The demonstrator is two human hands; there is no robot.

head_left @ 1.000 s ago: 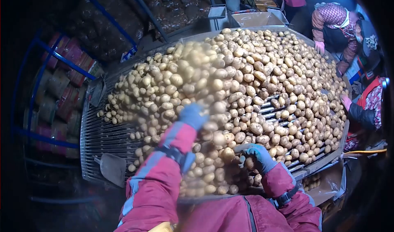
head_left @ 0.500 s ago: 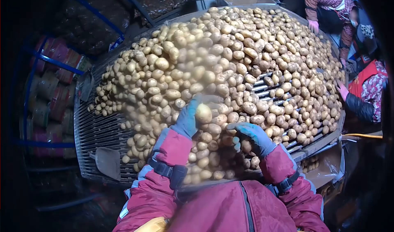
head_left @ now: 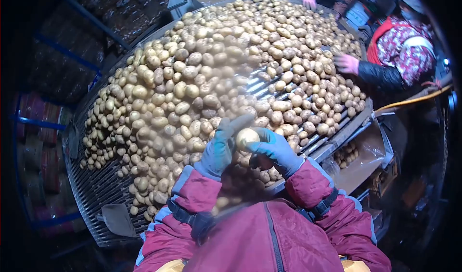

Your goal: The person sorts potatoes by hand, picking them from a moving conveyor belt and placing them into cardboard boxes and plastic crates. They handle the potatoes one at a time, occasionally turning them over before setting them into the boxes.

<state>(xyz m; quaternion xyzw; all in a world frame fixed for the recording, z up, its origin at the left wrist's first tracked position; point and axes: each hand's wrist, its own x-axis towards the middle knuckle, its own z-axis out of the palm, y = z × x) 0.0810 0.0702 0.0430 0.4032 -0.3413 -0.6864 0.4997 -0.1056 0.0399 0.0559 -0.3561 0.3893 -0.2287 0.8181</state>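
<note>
Many potatoes (head_left: 183,107) lie heaped over a slatted metal table (head_left: 96,190). Close in front of my body, my gloved right hand (head_left: 278,151) grips a pale potato (head_left: 247,139) between thumb and fingers. Just left of that potato is my gloved left hand (head_left: 219,149), its fingers stretched up and to the right; whether it touches the potato is unclear. A darker potato partly shows below my right hand. Part of the heap is blurred by a smear in the view.
Two co-workers reach in from the upper right; one pink glove (head_left: 347,64) rests at the potatoes' edge. A grey scoop (head_left: 118,220) lies at the lower left. Boxes (head_left: 180,3) stand behind the table, and a yellow hose (head_left: 414,98) runs at the right.
The view has turned, shifting the table leftward. The pale potato near my left hand is now held in my right hand, and my two hands have come closer together.
</note>
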